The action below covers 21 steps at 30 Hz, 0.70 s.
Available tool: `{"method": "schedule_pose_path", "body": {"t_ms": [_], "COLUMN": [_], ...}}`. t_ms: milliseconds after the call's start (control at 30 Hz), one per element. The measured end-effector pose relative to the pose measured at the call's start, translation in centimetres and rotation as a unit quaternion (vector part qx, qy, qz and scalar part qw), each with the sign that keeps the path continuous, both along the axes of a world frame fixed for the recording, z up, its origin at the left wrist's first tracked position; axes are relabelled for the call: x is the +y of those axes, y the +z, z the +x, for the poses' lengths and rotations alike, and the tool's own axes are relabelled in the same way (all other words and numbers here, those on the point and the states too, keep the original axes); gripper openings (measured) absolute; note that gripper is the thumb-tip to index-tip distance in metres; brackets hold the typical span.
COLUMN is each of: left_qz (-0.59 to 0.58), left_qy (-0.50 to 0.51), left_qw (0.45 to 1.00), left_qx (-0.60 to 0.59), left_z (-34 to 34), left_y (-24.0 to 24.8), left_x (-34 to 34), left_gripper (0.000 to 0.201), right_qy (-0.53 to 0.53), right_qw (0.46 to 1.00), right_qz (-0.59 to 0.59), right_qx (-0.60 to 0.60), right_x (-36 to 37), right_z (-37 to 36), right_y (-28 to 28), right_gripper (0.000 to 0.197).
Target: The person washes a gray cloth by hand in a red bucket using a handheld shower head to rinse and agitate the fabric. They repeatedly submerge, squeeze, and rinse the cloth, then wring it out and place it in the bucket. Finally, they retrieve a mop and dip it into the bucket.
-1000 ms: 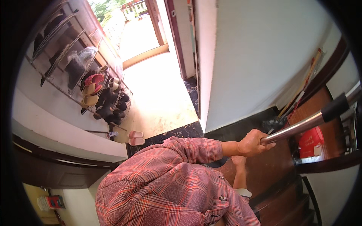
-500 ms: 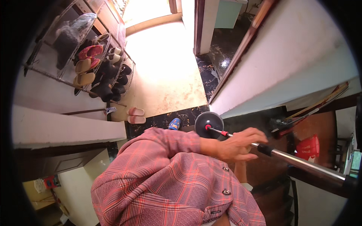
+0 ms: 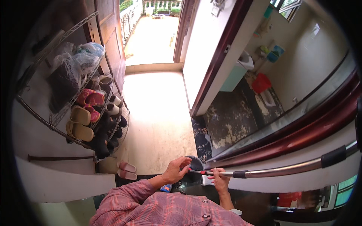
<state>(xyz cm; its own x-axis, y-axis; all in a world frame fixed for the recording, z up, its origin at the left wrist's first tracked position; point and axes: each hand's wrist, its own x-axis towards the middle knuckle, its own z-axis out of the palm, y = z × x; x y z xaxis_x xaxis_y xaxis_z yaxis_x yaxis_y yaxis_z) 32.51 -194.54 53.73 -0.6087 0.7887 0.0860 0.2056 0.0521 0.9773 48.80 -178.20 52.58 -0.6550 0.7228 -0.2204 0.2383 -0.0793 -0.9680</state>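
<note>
A long metal pole [image 3: 271, 172] with black bands and a red joint reaches from the right edge to a dark round disc [image 3: 196, 164]. It looks like a mop. Near the red joint, my right hand [image 3: 221, 180] has its fingers wrapped round the pole. My left hand [image 3: 175, 171] is by the disc and the pole's lower end, fingers curved and apart from the thumb; whether it touches the disc is unclear. Below it, part of a blue slipper [image 3: 166, 187] shows past my plaid sleeve.
On the left stands a wire shoe rack [image 3: 52, 128] with shoes and plastic bags. Pink slippers [image 3: 127, 170] lie on the pale floor [image 3: 158, 124]. Ahead is a bright doorway. To the right, a dark red door frame [image 3: 301, 139] borders a room with a red basin [image 3: 261, 83].
My left hand has left the pole's shaft and moved left toward the disc. My right hand now shows on the pole. The view has tilted up toward the doorway.
</note>
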Motion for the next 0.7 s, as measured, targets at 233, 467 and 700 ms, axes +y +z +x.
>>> {"method": "schedule_pose_path", "body": {"t_ms": [233, 467, 700], "left_qz": [-0.016, -0.106, -0.091], "left_qy": [0.043, 0.114, 0.245], "left_qw": [0.999, 0.988, 0.964], "left_qx": [-0.015, -0.009, -0.05], "left_z": [-3.5, -5.2, -8.9], "left_y": [0.7, 1.4, -3.5], "left_x": [-0.3, -2.2, -5.2], "left_gripper": [0.022, 0.022, 0.019], "right_qy": [0.004, -0.009, -0.068], "right_qw": [0.996, 0.996, 0.991], "right_qz": [0.093, 0.08, 0.075], "right_qx": [0.002, 0.025, 0.087], "right_x": [4.8, 9.6, 15.7], "right_z": [-5.9, -9.9, -14.8], "right_y": [2.2, 3.4, 0.8], "right_gripper": [0.021, 0.017, 0.014]}}
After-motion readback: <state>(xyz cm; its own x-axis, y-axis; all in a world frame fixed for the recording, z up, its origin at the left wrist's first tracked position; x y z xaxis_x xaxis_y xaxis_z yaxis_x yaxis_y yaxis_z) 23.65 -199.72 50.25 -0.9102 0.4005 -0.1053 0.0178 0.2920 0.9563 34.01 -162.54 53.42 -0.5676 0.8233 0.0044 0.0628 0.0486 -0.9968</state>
